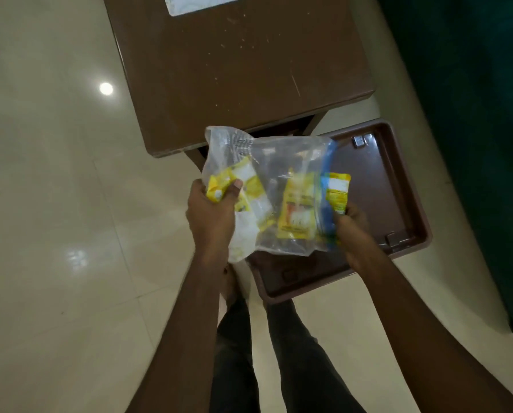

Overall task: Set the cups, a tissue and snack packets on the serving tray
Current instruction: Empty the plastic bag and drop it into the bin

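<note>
A clear plastic bag [282, 162] with a blue zip edge hangs between my hands above the floor. Several yellow snack packets lie inside it, one of them [297, 208] near the middle. My left hand [210, 216] grips the bag's left side, pinching a yellow packet [216, 186] through the plastic. My right hand [353, 234] holds the bag's blue opening edge together with another yellow packet [337, 190] that sticks out of it. Under the bag, to the right, is a brown rectangular tray [398, 186], seemingly held beneath my right hand. No cups or tissue are visible.
A brown table [240, 70] stands just ahead, with a white patterned item [198, 3] at its far edge. Glossy pale floor tiles [55, 204] spread to the left. A dark green curtain [472, 114] hangs on the right. My legs and feet show below.
</note>
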